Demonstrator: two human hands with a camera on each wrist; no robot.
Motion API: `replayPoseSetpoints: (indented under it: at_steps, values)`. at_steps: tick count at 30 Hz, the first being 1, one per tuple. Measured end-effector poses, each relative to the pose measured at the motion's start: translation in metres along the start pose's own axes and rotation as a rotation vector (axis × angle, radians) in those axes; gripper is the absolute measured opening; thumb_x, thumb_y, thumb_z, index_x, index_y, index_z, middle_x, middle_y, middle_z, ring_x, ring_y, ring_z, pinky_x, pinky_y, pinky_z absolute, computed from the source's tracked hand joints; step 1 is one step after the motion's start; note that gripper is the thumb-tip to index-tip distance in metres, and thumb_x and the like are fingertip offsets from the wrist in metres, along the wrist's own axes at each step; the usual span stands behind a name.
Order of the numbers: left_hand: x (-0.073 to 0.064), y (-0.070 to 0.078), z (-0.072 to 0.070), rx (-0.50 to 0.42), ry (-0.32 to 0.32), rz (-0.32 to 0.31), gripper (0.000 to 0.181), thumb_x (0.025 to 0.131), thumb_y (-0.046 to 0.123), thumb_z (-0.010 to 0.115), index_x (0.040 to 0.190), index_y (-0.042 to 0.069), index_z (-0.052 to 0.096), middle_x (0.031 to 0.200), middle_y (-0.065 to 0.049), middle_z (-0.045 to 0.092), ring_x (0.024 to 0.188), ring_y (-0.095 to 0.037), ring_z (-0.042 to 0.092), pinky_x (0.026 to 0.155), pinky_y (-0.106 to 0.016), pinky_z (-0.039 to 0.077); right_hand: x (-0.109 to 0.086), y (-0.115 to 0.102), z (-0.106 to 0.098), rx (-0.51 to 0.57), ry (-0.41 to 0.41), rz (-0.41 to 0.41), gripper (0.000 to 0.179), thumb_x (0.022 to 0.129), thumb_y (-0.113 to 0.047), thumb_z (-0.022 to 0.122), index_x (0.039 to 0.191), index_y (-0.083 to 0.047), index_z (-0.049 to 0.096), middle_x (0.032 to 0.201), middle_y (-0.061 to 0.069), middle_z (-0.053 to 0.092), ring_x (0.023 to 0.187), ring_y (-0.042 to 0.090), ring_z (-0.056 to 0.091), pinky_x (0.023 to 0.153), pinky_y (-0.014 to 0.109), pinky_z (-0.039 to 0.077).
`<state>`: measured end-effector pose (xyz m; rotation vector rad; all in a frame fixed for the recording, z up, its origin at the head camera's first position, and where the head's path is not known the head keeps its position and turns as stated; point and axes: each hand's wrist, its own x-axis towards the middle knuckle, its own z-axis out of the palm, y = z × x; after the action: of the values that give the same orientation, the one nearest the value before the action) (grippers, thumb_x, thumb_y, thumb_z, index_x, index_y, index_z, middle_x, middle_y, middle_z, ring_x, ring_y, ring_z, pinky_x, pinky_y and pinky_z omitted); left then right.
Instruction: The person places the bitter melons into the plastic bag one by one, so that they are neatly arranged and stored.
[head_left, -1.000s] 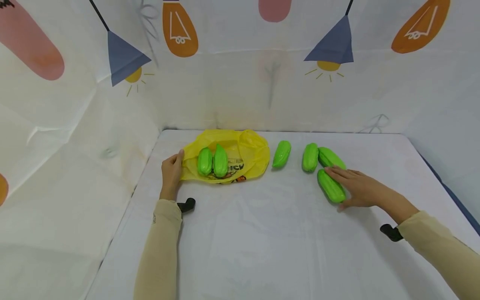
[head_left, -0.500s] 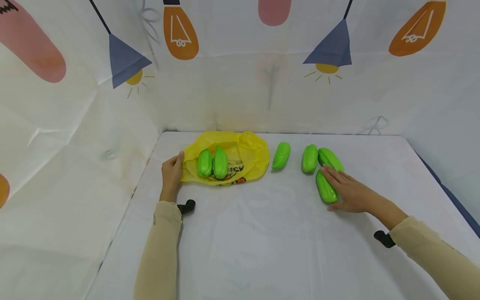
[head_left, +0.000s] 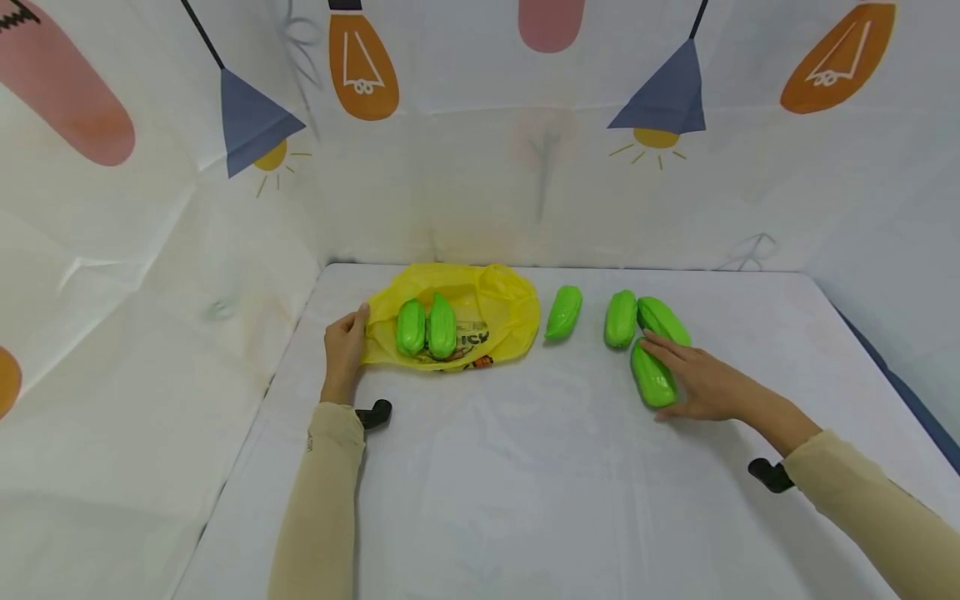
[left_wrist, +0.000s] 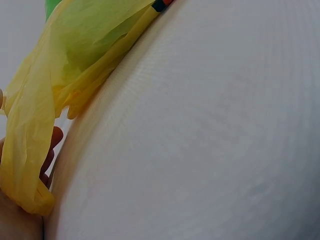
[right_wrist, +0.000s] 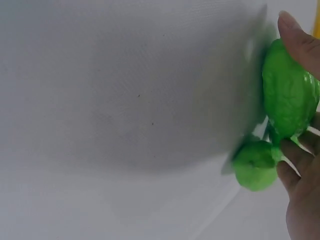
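Observation:
My left hand (head_left: 345,348) grips the left edge of a yellow plastic bag (head_left: 506,310); a loop of the bag (left_wrist: 27,145) drapes across that hand in the left wrist view. Two glossy green bitter melons (head_left: 411,327) lie side by side within the bag's spread plastic. My right hand (head_left: 705,379) spans a bitter melon (head_left: 651,377) on the table, fingers at its far end and thumb near its close end. In the right wrist view, this bitter melon (right_wrist: 287,92) shows ridged skin between thumb and fairly straight fingers.
Beyond my right fingertips a bitter melon (head_left: 663,318) lies slanted, close to an upright-lying one (head_left: 620,319). Another bitter melon (head_left: 563,313) lies just right of the bag. A white cloth covers the table (head_left: 495,483); a lamp-patterned sheet (head_left: 480,183) rises behind it.
My right hand has shifted slightly left, and the bitter melon under it has moved a little left too. My left hand and the bag stay in place.

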<state>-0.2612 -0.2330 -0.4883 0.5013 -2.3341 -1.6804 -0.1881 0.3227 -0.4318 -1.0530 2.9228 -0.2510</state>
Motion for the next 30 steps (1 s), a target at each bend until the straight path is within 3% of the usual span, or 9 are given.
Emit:
replayPoseSetpoints:
  at_steps: [4,10,18,26,30]
  values:
    - [0.000,-0.001,0.000,-0.005,0.000,-0.009,0.066,0.092,0.064,0.051,0.108,0.003,0.071,0.097,-0.005,0.061,0.081,-0.013,0.049,0.071,-0.023,0.039,0.005,-0.003,0.002,0.032,0.003,-0.011,0.108,0.066,-0.045,0.088,0.149,-0.003,0.033,0.152,0.027,0.029,0.131,0.051,0.039,0.097,0.064,0.039]
    - [0.001,-0.004,0.001,-0.006,-0.008,-0.004,0.068,0.092,0.066,0.051,0.109,0.003,0.070,0.102,-0.008,0.062,0.082,-0.013,0.049,0.072,-0.023,0.039,0.012,-0.007,0.002,0.063,-0.039,0.024,0.116,0.068,-0.048,0.087,0.149,0.005,0.024,0.152,0.028,0.030,0.136,0.047,0.035,0.104,0.061,0.034]
    - [0.002,-0.002,0.000,-0.015,-0.013,0.018,0.071,0.090,0.068,0.051,0.111,0.003,0.070,0.107,-0.011,0.064,0.083,-0.014,0.049,0.074,-0.023,0.040,0.027,-0.010,-0.020,0.024,-0.085,0.060,0.111,0.069,-0.038,0.088,0.149,0.005,0.025,0.155,0.026,0.027,0.137,0.047,0.034,0.106,0.060,0.035]
    - [0.003,-0.003,-0.001,-0.020,-0.007,0.004,0.068,0.090,0.067,0.052,0.101,0.002,0.070,0.090,-0.003,0.060,0.077,-0.013,0.048,0.069,-0.024,0.039,0.060,-0.022,-0.043,-0.035,-0.048,-0.008,0.108,0.071,-0.035,0.088,0.151,0.003,0.025,0.156,0.023,0.026,0.138,0.044,0.034,0.108,0.059,0.032]
    - [0.003,-0.003,-0.001,-0.009,-0.005,0.006,0.067,0.091,0.066,0.052,0.099,0.002,0.069,0.087,-0.004,0.058,0.076,-0.015,0.047,0.067,-0.025,0.038,0.086,-0.033,-0.050,-0.059,-0.077,-0.043,0.110,0.072,-0.037,0.087,0.153,0.001,0.021,0.160,0.019,0.020,0.141,0.042,0.032,0.110,0.058,0.031]
